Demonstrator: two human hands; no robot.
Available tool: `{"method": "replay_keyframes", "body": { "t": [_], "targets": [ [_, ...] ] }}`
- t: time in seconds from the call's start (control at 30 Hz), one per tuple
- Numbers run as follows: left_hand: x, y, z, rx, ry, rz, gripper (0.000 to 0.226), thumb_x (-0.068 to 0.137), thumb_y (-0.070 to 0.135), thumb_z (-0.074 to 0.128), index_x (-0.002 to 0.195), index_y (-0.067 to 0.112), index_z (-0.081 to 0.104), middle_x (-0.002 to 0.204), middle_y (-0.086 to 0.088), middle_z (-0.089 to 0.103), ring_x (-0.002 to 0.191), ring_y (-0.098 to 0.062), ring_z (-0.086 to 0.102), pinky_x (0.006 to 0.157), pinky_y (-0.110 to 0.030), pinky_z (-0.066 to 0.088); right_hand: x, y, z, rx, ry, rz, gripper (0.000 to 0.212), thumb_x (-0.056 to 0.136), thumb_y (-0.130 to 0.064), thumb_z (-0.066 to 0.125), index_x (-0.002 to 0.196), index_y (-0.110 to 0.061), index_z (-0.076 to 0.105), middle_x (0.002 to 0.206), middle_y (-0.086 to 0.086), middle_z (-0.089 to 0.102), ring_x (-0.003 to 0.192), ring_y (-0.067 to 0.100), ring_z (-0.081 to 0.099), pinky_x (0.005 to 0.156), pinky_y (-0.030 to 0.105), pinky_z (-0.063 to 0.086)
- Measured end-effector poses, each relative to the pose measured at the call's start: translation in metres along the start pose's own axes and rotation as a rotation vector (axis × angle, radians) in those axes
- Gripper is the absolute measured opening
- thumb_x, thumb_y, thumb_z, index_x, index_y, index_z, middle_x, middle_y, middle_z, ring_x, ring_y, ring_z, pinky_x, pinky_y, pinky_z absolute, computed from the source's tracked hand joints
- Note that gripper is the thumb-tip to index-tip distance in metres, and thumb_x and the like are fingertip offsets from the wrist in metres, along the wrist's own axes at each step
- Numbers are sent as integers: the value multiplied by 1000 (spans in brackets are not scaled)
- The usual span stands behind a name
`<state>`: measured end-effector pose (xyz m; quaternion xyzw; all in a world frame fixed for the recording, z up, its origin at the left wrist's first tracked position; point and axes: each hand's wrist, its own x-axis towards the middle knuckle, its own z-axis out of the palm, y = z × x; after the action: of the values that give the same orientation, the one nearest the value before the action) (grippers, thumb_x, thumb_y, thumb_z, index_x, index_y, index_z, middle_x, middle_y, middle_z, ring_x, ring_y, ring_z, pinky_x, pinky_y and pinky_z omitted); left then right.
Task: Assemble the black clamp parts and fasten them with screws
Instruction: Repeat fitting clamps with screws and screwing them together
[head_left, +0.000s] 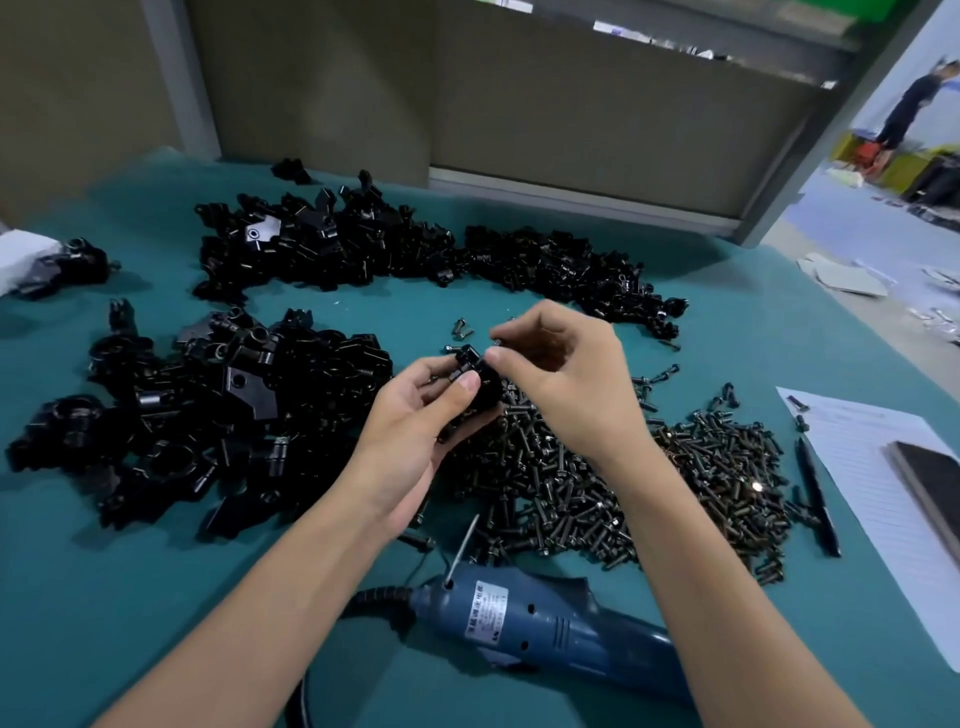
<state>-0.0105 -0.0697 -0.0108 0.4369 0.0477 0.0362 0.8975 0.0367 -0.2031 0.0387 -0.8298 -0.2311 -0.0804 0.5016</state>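
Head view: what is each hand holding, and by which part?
The left hand grips the black clamp part around its lower body, thumb on the front. The right hand pinches what looks like a small screw at the clamp's top.

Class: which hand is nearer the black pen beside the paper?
Right. The right hand, pinching a screw, is left of the pen, over the screw pile; the left hand, gripping a clamp part, is further left.

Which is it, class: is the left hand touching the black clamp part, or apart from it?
Touching. The head view shows the left hand gripping the black clamp part, with its thumb pressed against the part's near side.
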Motion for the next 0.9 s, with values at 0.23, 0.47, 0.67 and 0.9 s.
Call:
{"method": "replay_keyframes", "body": {
  "t": [0.23, 0.47, 0.67, 0.9],
  "targets": [
    [1, -4, -5, 39, -22, 29, 20, 92, 3, 56, 111, 2, 62, 98, -8, 74, 98, -17, 70, 81, -25, 57, -4, 7, 10, 24, 30, 30, 6, 79, -13, 80, 83, -14, 76, 81, -8, 71, 77, 6, 66, 74, 22, 51],
    [6, 0, -7, -114, 17, 23, 26, 80, 13, 63, 104, 3, 60, 106, -13, 72, 101, -21, 71, 81, -28, 58, 3, 10, -32, -179, 19, 58, 25, 92, -13, 65, 112, -27, 72, 102, -15, 70, 85, -2, 63, 68, 9, 51],
    [8, 0, -8, -121, 56, -39, 27, 89, 8, 59, 114, -2, 55, 114, -19, 70, 106, -26, 69, 80, -29, 59, -1, 45, -104, -747, -217, 460, 10, 88, -17, 72, 90, -25, 76, 88, -5, 73, 73, 1, 58, 72, 24, 45],
    [5, -1, -6, -88, 45, -54, 45, 78, 13, 65, 118, -5, 56, 119, -21, 68, 110, -32, 66, 78, -28, 59, -22, 62, -103, -832, -286, 493, 19, 81, -19, 80, 72, -32, 69, 82, -7, 71, 82, 15, 65, 83, 39, 56]
  ]
}}
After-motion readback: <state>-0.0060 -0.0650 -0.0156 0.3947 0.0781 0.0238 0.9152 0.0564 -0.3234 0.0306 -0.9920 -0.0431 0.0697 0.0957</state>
